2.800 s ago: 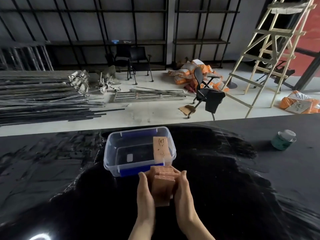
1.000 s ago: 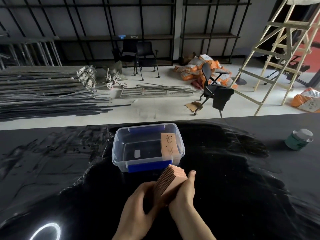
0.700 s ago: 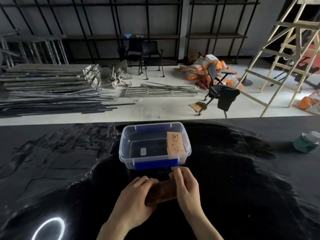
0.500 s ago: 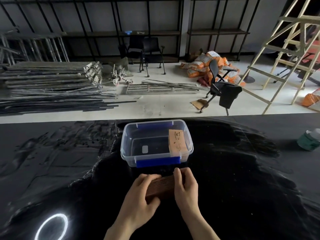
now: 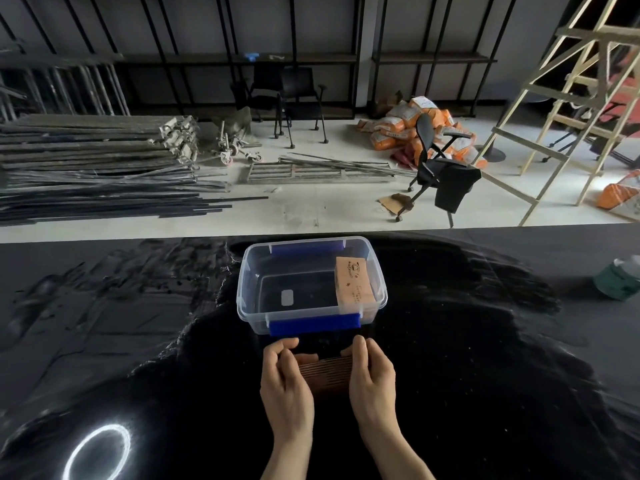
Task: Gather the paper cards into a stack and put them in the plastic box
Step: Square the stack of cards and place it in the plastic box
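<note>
Head view: left hand (image 5: 285, 382) and right hand (image 5: 372, 377) clamp the card stack (image 5: 323, 372) from its two ends, stack on edge on the black table (image 5: 485, 358), just in front of the plastic box (image 5: 258, 268). Box is open, near the table's far edge; one card (image 5: 354, 283) lies along its right wall.

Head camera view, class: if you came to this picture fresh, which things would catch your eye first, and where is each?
First, the left hand and right hand at bottom centre, pressing a stack of brown paper cards between them on the black table. Just beyond sits the clear plastic box with blue clips, open, with some cards already at its right end. A bright ring of light glares off the table at lower left.
</note>
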The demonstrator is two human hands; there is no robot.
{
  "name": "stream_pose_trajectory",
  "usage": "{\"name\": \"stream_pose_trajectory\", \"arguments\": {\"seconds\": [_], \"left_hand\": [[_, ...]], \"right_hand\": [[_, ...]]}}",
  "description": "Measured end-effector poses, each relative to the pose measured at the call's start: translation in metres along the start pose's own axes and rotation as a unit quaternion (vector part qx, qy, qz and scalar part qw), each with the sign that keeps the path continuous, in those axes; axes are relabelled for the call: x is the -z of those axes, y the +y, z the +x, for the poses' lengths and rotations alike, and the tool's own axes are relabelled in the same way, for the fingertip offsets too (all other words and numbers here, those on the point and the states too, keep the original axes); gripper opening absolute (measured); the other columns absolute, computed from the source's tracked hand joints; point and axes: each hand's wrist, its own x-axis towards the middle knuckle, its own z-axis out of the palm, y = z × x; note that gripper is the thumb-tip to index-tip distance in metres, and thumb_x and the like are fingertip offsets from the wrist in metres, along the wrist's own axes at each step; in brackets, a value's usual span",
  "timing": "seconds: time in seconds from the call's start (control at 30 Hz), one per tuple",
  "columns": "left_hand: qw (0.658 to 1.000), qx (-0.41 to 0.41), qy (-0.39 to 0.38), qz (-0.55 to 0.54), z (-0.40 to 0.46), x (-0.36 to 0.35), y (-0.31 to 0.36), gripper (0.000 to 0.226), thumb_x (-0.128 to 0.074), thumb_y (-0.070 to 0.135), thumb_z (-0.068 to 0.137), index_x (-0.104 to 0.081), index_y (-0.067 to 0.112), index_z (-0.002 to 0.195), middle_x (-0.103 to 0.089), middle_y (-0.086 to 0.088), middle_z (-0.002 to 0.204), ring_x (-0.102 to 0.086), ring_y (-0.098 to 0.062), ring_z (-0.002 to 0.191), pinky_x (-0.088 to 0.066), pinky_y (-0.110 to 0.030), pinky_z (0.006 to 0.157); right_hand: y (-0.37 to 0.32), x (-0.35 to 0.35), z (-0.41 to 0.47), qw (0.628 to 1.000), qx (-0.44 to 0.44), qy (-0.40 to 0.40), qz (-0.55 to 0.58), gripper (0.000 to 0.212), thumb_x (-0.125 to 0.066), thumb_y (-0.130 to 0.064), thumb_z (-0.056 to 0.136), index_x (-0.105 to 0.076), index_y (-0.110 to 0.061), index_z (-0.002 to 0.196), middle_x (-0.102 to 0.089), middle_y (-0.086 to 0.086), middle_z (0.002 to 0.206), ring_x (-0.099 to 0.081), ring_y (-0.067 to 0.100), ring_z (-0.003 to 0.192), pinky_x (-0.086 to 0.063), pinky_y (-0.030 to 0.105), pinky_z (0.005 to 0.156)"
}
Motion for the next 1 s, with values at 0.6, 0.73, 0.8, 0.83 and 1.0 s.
{"name": "stream_pose_trajectory", "arguments": {"seconds": [0.6,0.73,0.8,0.83,1.0], "left_hand": [[0.997,-0.043,-0.004,0.064,0.006,0.000,-0.007,0.028,-0.038,0.011,0.106,-0.061,0.025,0.098,-0.076,-0.001,0.081,-0.071,-0.004,0.075,-0.053,-0.027,0.071],[0.953,-0.172,-0.075,0.239,0.011,0.015,-0.008,0.019,-0.037,0.029,0.104,-0.056,0.034,0.106,-0.074,0.013,0.093,-0.070,-0.005,0.084,-0.057,-0.032,0.078],[0.904,-0.244,-0.134,0.325,0.014,0.028,0.001,0.032,-0.032,0.048,0.101,-0.053,0.035,0.121,-0.066,0.021,0.114,-0.061,-0.001,0.105,-0.049,-0.028,0.094],[0.885,-0.260,-0.178,0.343,0.016,0.036,0.007,0.040,-0.033,0.055,0.098,-0.051,0.035,0.128,-0.060,0.023,0.123,-0.055,0.002,0.115,-0.044,-0.025,0.102],[0.757,-0.294,-0.393,0.431,0.026,0.049,0.042,0.069,-0.062,0.043,0.082,-0.037,0.039,0.146,-0.047,0.020,0.143,-0.042,-0.002,0.134,-0.035,-0.025,0.117]], "right_hand": [[0.010,-0.008,0.004,0.997,0.042,0.065,-0.031,0.052,-0.041,-0.033,0.108,-0.064,-0.010,0.069,-0.066,0.006,0.060,-0.060,0.012,0.053,-0.049,0.021,0.050],[0.010,-0.009,0.000,0.996,0.038,0.072,-0.039,0.052,-0.039,-0.033,0.109,-0.064,-0.011,0.069,-0.066,0.003,0.059,-0.059,0.007,0.051,-0.050,0.028,0.052],[0.009,-0.010,-0.001,0.996,0.036,0.080,-0.029,0.054,-0.038,-0.035,0.109,-0.064,-0.012,0.068,-0.068,0.008,0.061,-0.063,0.014,0.052,-0.053,0.032,0.053],[0.009,-0.010,-0.002,0.996,0.035,0.082,-0.022,0.054,-0.037,-0.035,0.109,-0.064,-0.012,0.068,-0.069,0.009,0.062,-0.065,0.019,0.054,-0.054,0.032,0.054],[0.007,-0.009,-0.002,0.997,0.026,0.076,-0.004,0.061,-0.033,-0.050,0.101,-0.065,-0.010,0.067,-0.068,0.007,0.063,-0.063,0.011,0.055,-0.051,0.023,0.055]]}}
